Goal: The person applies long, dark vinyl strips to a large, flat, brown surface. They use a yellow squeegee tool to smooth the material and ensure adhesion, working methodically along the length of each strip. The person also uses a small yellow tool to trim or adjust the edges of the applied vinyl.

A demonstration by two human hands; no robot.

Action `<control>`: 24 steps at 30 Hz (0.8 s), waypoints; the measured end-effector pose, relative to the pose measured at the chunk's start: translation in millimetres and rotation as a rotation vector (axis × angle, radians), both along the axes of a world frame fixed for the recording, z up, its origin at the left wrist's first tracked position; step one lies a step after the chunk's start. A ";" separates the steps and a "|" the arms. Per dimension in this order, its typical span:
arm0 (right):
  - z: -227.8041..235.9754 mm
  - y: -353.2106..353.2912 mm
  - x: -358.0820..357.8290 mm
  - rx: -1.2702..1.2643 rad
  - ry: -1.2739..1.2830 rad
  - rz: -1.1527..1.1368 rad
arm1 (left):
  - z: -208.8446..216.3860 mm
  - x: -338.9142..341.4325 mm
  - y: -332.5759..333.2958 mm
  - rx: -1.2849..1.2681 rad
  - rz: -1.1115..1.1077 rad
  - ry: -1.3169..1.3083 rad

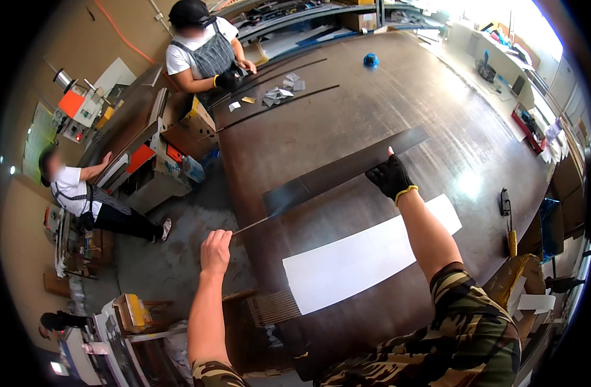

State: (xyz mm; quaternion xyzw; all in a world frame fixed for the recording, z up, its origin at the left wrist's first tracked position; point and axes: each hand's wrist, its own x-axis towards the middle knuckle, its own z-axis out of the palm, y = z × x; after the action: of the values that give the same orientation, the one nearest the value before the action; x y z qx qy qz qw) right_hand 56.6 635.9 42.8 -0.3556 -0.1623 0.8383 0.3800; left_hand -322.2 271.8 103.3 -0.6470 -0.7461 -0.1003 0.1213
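A long dark flat strip (360,166) stretches slantwise over the big brown table, with a bluish, shiny section at its left end. My right hand (391,178), in a black glove with a yellow cuff and a bare fingertip showing, holds the strip's near edge. Bare and closed, my left hand (215,251) is just past the table's left edge. It pinches a thin, pale, narrow piece (251,225) that runs to the strip's left end; what this piece is, I cannot make out. Nearer to me, a white rectangular sheet (350,261) lies under my right forearm.
Small grey pieces (279,97) and thin dark strips (282,103) lie at the table's far left, where a co-worker (205,55) stands. A blue crumpled object (371,60) sits at the back. Another person (82,187) works at the left machine. A red tray (528,129) is at right.
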 end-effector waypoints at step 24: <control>-57.5 -390.5 50.3 1.715 -0.919 0.556 | -171.3 115.8 -219.5 0.591 0.865 -1.211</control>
State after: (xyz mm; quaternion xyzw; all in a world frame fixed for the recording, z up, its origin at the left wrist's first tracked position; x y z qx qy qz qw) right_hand 106.9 245.5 -14.7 -0.2006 -0.9175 0.2799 0.1992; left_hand -206.4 52.3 -68.1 -0.0747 -0.8095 -0.5717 -0.1104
